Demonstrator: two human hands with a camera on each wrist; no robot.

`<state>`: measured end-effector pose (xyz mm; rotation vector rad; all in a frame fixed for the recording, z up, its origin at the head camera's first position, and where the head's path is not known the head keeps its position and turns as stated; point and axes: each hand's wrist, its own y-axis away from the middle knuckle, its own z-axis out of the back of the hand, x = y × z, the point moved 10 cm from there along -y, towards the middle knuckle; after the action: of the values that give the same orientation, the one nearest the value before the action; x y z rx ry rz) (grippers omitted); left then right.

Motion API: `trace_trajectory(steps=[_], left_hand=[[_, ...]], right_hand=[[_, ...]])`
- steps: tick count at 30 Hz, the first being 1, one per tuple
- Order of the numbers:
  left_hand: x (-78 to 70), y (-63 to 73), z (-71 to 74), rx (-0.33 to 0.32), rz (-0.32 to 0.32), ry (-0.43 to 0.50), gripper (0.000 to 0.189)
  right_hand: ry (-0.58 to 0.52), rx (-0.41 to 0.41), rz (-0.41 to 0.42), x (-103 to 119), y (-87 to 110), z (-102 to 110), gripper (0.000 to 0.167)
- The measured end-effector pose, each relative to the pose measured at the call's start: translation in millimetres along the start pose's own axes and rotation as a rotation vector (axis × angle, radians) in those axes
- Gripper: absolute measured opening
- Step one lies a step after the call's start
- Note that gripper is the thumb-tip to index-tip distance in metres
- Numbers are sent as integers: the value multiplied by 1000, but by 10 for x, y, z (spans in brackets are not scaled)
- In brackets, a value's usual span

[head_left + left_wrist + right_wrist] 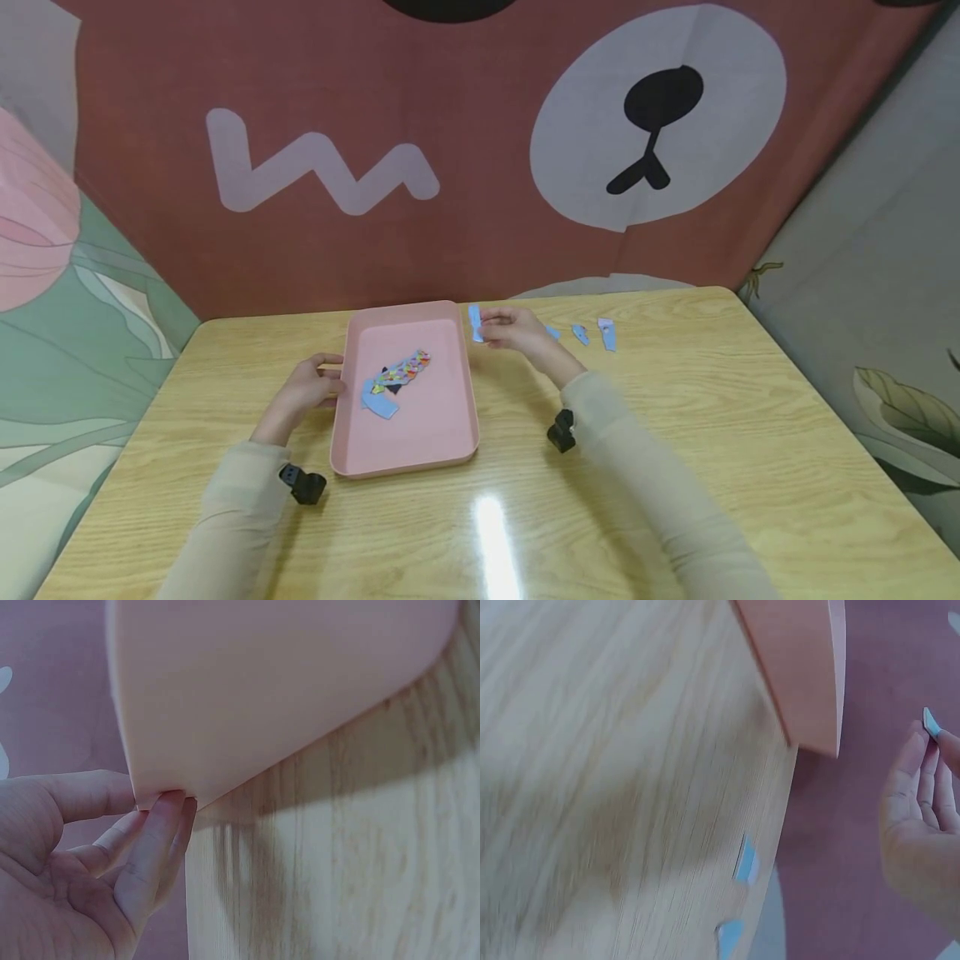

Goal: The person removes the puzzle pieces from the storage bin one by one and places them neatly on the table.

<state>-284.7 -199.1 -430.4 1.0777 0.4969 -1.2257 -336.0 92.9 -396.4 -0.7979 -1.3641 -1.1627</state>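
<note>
A pink rectangular tray (435, 429) lies on the table. My left hand (300, 389) is at its left side; in the left wrist view the thumb and fingers pinch the edge of the tray wall (262, 690). In my right hand (522, 335), just past the tray's far right corner, a small flat light-blue piece (475, 323) is pinched between thumb and fingertips. The right wrist view shows that piece (931, 724) nearly edge-on. Inside the tray lie a colourful patterned piece (405, 369), a curved blue piece (381, 405) and a dark bit partly covered.
To the right of my right hand, more flat blue pieces lie near the table's back edge, among them a small one (580, 334) and a longer one (607, 334). A red printed cloth (480, 167) hangs behind the wooden table (675, 433).
</note>
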Motion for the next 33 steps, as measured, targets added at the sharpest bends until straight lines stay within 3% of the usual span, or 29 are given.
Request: trace_trajectory(steps=[14, 24, 33], left_hand=[[21, -31, -9, -3, 12, -9, 61], [22, -4, -1, 1, 8, -3, 61], [28, -11, 1, -9, 17, -3, 60]], right_hand=[[29, -147, -27, -198, 38, 756, 48], [-74, -275, -96, -403, 121, 1189, 49], [-22, -343, -84, -538, 236, 1535, 51]])
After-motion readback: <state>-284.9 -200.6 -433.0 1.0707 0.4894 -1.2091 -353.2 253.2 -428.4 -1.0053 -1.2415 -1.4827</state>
